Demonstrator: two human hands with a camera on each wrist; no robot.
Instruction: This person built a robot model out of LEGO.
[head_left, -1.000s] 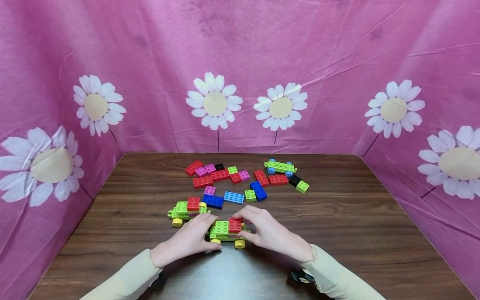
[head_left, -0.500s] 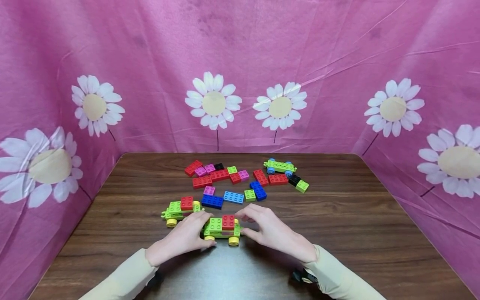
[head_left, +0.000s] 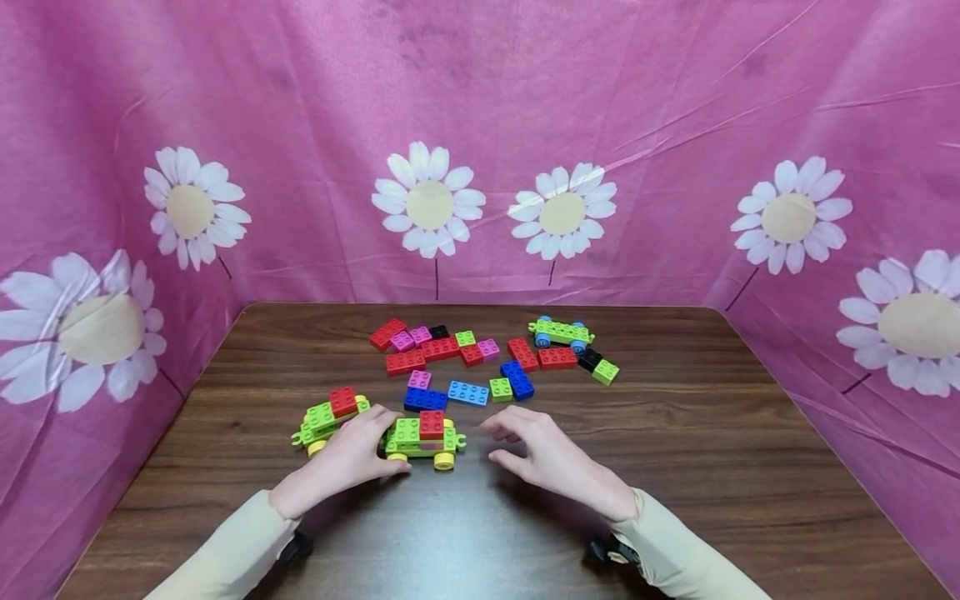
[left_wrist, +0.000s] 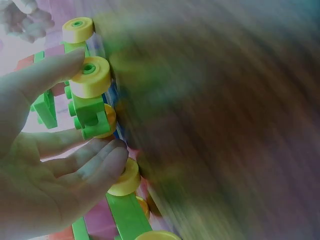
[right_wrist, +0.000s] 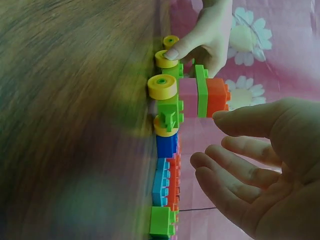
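Observation:
My left hand (head_left: 341, 461) grips the rear end of a green toy car (head_left: 408, 440) with yellow wheels and a red brick on top. In the left wrist view, the thumb of the left hand (left_wrist: 50, 145) lies against a yellow wheel (left_wrist: 91, 80). A second similar car (head_left: 322, 421) stands behind and left of that hand, partly covered by it. To the right of the front car, my right hand (head_left: 555, 458) hovers with relaxed fingers, holding nothing. The right wrist view shows the right hand (right_wrist: 260, 165) apart from the red brick (right_wrist: 216, 97).
Beyond the hands lie several loose bricks, among them a dark blue one (head_left: 425, 399), a light blue one (head_left: 468, 393) and a red one (head_left: 557, 358). A green wheeled base (head_left: 561, 333) with blue wheels stands at the back right. A pink flowered cloth (head_left: 495, 100) hangs behind the table (head_left: 675, 433).
Both cars have moved left along with my left hand, and the rear one has turned at an angle. My right hand has let go of the front car and is now apart from it.

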